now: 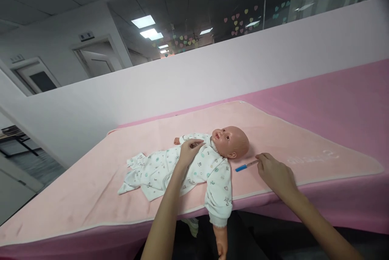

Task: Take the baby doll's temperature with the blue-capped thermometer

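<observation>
A bald baby doll (232, 140) in a white patterned outfit (170, 167) lies on its back, head to the right. One of its arms hangs over the near edge of the bed. My left hand (190, 150) rests on the doll's chest, fingers curved, with a gap between thumb and fingers and nothing seen in it. To the right of the doll's head, my right hand (275, 171) pinches one end of a thin pen-like stick (251, 164). Its blue end points left, low over or touching the blanket; I cannot tell which.
A peach blanket (75, 187) with a pale border covers much of the pink-covered surface (343, 98). A white low wall (182, 77) with glass above runs along the far side. The near edge drops away towards my legs.
</observation>
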`<state>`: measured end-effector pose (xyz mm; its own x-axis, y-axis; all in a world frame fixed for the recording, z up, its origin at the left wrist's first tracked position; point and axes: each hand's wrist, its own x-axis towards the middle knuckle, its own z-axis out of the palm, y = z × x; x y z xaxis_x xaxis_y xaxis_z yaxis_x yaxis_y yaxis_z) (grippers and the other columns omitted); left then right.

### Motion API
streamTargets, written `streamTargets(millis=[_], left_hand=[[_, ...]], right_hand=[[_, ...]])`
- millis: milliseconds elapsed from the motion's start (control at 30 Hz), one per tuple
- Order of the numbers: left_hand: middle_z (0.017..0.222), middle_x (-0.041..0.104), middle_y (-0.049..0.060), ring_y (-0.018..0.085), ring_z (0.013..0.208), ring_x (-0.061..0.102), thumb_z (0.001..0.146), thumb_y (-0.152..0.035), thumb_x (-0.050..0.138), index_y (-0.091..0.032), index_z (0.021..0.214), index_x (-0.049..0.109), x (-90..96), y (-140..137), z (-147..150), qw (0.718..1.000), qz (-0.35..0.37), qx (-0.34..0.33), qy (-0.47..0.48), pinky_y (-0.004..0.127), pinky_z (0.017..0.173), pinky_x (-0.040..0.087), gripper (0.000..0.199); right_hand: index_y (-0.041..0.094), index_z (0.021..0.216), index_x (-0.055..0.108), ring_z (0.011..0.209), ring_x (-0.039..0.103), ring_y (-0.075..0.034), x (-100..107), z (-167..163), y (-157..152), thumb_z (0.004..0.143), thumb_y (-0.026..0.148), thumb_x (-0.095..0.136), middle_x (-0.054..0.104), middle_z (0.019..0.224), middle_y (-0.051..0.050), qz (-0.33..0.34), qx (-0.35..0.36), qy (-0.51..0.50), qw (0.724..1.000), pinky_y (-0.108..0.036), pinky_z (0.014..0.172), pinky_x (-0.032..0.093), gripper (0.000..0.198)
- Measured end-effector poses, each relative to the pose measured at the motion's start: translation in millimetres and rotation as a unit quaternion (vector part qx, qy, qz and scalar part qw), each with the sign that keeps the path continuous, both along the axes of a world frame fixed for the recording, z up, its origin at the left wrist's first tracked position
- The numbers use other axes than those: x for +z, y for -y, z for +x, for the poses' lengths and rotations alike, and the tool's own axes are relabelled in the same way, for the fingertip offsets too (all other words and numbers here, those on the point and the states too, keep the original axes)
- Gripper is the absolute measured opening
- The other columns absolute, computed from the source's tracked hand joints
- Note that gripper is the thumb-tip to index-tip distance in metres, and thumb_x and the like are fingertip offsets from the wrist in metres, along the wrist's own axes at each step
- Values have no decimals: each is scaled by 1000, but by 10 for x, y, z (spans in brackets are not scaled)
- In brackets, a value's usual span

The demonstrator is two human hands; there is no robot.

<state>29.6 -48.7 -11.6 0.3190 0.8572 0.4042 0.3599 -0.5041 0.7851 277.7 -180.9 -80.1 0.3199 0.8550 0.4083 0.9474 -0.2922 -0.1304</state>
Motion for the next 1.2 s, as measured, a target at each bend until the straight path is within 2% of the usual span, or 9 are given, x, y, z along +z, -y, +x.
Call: streamTargets(millis=[233,433,567,667,767,867,1067,1133,1200], left_hand=[[92,65,6,16,76,54,62,-36,69,-20,87,71,67,94,13,995,-24,-81,-44,26,66,42,29],[70,63,4,14,64,53,63,-33,66,-15,74,70,54,4,31,995,-85,-32,-36,26,60,40,22],[64,58,1,11,60,51,66,-35,62,-14,71,63,67,-51,-55,986,-152,-64,15,23,56,40,22],[60,54,1,12,56,52,73,-42,56,-16,67,55,113,-87,-168,985,-166,-42,5,23,54,43,27],[62,56,3,14,59,55,80,-43,47,-17,69,50,170,-147,-255,990,-137,8,-45,26,58,46,28],[62,57,4,16,60,57,84,-36,42,-18,72,50,266,-236,-279,984,-114,48,-128,28,58,46,23],[82,61,11,24,85,59,83,-18,42,-15,92,50,714,-329,-197,949,-7,114,-295,33,70,43,12],[88,61,12,25,89,59,84,-18,42,-17,98,48,890,-293,-154,923,60,116,-363,35,74,42,15],[87,61,11,25,84,60,90,-26,35,-18,103,46,1031,-234,-117,836,187,114,-503,33,70,42,20]], right_hand=[[19,103,62,60,60,-15,-2,3,4,83,18,37,60,107,-8,7,-7,-19,1000,-27,51,39,32],[18,100,62,62,60,-14,1,-1,1,84,17,38,60,106,-6,15,-4,-26,1000,-27,52,37,29],[19,101,61,62,59,-14,28,4,-4,86,17,36,59,106,-6,-11,7,-28,1000,-27,50,33,29],[19,101,59,62,59,-14,2,40,0,86,15,34,58,106,-6,-35,37,-28,998,-26,48,30,30],[19,99,58,68,60,-15,-22,89,55,86,12,33,59,101,-6,-40,76,-38,996,-25,50,29,29],[20,95,59,68,59,-16,72,101,183,86,15,34,61,92,-5,-27,91,-51,994,-25,51,31,27],[24,88,61,71,59,-16,667,-153,317,87,27,34,62,86,-3,109,165,-122,973,-26,58,39,27],[24,92,61,79,59,-17,869,-331,196,86,26,36,63,91,-3,145,197,-139,960,-26,62,40,26],[23,95,60,81,58,-17,1028,-539,-16,86,23,37,63,91,-4,140,216,-146,955,-26,64,40,25]])
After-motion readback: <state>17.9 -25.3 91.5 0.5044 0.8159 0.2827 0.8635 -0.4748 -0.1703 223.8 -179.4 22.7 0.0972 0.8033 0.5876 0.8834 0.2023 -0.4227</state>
